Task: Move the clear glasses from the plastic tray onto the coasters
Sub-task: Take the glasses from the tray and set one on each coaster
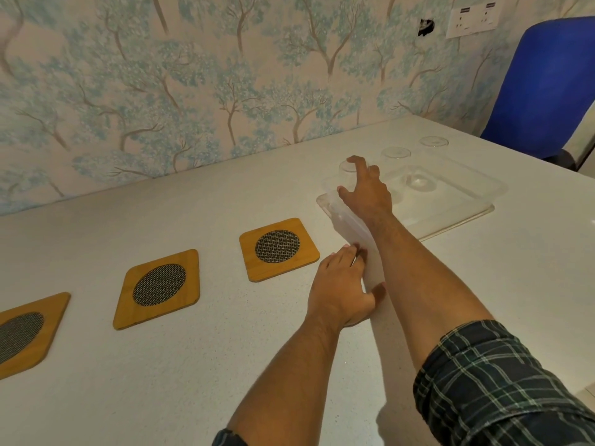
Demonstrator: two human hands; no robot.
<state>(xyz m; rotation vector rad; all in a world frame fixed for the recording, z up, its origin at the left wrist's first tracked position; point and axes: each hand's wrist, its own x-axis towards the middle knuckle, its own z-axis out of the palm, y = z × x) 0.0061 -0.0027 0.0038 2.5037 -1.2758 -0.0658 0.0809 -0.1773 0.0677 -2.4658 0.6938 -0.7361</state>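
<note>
Right hand (367, 191) fingers wrap nearest glass (346, 170) upper center; left hand (341, 291) grips tray (450, 217) edge, likely steadying; 3 coasters (279, 248) bare.

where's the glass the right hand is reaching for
In the head view it stands at the near-left corner of the plastic tray, right of centre on the table. The right hand closes around this glass, beyond the nearest coaster.

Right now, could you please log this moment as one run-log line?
right hand: reaching onto nearest glass | left hand: steadying tray edge | coasters: three visible, bare
</note>
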